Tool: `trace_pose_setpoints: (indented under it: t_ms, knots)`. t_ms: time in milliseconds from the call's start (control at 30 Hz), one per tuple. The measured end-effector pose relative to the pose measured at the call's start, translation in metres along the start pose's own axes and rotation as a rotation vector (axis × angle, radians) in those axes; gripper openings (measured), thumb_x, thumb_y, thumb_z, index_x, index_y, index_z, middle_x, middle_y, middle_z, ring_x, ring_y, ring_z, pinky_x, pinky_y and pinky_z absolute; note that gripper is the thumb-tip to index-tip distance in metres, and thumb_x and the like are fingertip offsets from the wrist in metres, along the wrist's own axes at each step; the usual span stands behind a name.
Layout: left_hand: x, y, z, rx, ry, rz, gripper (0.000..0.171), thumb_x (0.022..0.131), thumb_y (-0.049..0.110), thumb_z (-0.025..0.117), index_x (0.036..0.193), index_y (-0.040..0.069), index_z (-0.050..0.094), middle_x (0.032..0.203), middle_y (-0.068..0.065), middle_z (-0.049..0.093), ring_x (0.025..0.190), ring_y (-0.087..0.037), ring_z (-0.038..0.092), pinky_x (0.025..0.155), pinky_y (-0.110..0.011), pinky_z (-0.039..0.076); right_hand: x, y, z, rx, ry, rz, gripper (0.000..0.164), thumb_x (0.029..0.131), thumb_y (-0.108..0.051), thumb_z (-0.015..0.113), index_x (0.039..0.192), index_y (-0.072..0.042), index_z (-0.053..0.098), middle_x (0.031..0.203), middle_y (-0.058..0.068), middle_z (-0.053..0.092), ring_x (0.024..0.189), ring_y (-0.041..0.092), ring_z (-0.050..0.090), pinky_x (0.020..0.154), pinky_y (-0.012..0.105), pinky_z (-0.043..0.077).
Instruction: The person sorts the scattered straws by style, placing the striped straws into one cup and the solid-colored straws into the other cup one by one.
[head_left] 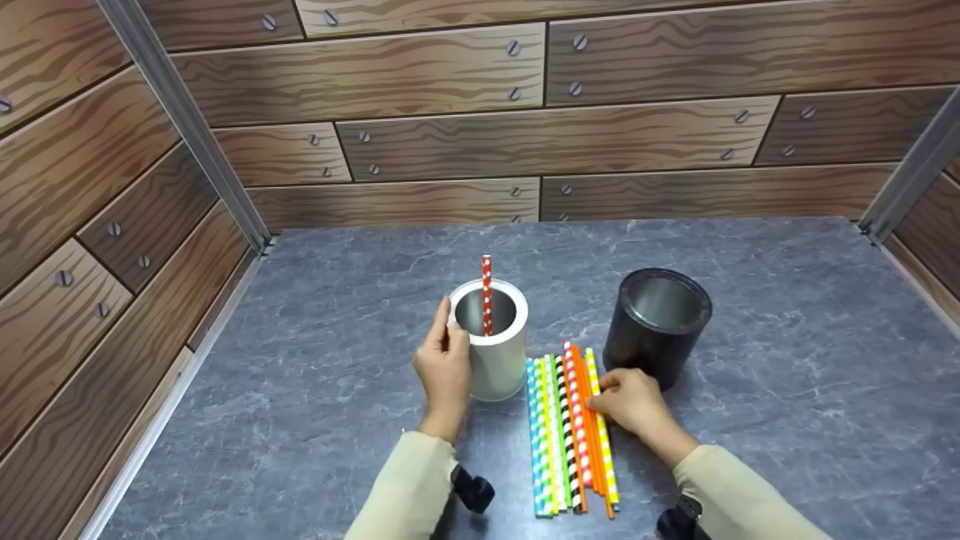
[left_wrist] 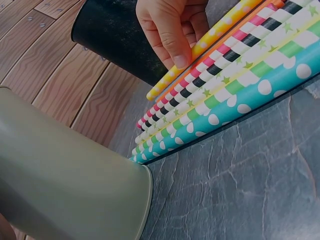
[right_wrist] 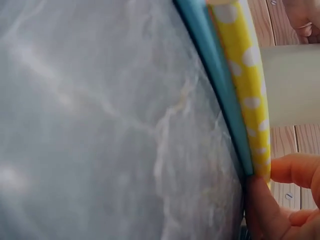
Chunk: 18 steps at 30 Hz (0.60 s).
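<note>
My left hand grips the left side of a white cup, its thumb near the rim. A red straw with white dots stands upright inside that cup. To the right of the cup lies a row of patterned paper straws, in blue, green, black, pink and orange. At the row's right edge my right hand pinches a yellow straw with white dots between thumb and finger. A teal straw runs alongside it in the right wrist view.
A black cup stands upright just beyond my right hand. Grey marbled tabletop stretches around the things. Wood-patterned walls close off the back and sides, with metal posts at the corners.
</note>
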<state>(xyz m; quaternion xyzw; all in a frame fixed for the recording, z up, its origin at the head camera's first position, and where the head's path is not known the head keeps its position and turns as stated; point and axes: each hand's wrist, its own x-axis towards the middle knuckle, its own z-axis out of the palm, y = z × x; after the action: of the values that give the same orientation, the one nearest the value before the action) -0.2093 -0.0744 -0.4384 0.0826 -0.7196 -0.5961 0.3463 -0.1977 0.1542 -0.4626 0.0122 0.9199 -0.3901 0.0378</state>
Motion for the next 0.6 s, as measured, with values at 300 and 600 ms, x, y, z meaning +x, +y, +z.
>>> trace_pose_setpoints:
  t_ms: [300,600]
  knots:
    - [0.000,-0.001,0.000,0.006,-0.010,0.006,0.041,0.083,0.003,0.051,0.123,0.006,0.061,0.051,0.005,0.038,0.052,-0.005,0.031,0.050,-0.018,0.030,0.000,-0.008,-0.005,0.079,-0.004,0.036,0.029,0.068,-0.009,0.073,0.093,0.005,0.066,0.066,0.002,0.060,0.057,0.012,0.055,0.054,0.026,0.045]
    - [0.000,0.000,-0.001,0.015,-0.015,0.011,0.041,0.084,0.005,0.051,0.124,0.005,0.060,0.086,-0.016,0.068,0.053,-0.006,0.033,0.051,-0.019,0.034,0.002,-0.029,-0.017,0.148,-0.012,0.007,0.037,0.071,-0.010,0.073,0.102,0.008,0.064,0.075,0.006,0.065,0.061,0.013,0.060,0.058,0.027,0.050]
